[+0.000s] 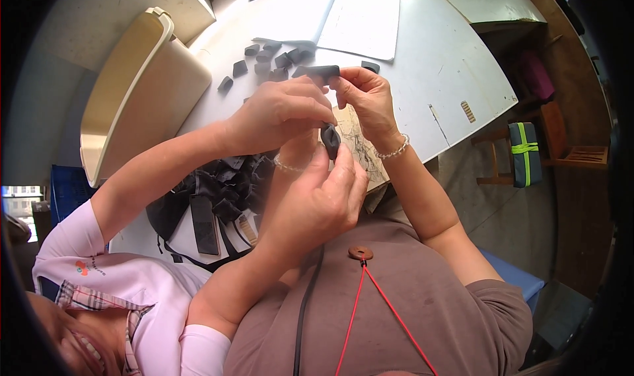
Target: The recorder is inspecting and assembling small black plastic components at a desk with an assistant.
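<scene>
The right hand pinches the black piece at its right end; the piece extends leftward from these fingers, long axis nearly sideways. A co-worker's hand covers most of the left hand; its grip I cannot tell.

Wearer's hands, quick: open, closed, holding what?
Left hand: mostly hidden behind a co-worker's hand; cannot tell.
Right hand: closed, pinching a black piece.
</scene>
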{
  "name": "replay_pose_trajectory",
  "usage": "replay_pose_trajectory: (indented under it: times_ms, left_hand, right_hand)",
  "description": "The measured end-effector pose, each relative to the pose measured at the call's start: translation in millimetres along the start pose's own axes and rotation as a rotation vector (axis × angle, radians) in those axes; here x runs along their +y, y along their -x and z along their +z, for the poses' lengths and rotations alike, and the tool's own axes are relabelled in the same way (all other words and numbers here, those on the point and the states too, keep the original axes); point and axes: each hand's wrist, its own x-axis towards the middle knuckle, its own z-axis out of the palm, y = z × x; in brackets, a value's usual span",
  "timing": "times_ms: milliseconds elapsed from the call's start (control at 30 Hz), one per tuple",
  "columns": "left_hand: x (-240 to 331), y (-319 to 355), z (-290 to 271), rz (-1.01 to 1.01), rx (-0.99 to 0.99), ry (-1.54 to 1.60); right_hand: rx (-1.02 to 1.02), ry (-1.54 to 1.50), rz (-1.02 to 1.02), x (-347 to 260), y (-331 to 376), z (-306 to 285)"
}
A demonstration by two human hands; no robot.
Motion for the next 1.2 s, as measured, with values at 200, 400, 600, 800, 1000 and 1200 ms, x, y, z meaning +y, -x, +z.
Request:
replay_pose_trajectory:
  times_ms: [200, 400, 600, 800, 1000, 1200]
  left_hand:
    - [6, 4, -2, -0.033, -0.015, -0.005]
    - [-2, 6, 6, -0.071, -0.018, 0.116]
    - [10, 4, 3, -0.167, -0.077, 0.340]
    - [4, 4, 8, -0.094, -0.029, 0.291]
    - [0, 9, 19, -0.048, 0.035, 0.276]
    - [6, 22, 25, -0.309, 0.080, 0.575]
  right_hand:
    - [-0.004, -0.021, 0.017, 1, 4, -4]
    - [0.351, 0.049, 0.063, -17, -13, -71]
    - [0.319, 0.460, 0.235, -5, -36, -108]
    - [0.290, 1.212, 0.244, 2, -40, -120]
    - [0.182, 1.097, 0.085, -9, -8, -109]
    - [-0.192, 0.907, 0.058, -10, 17, -59]
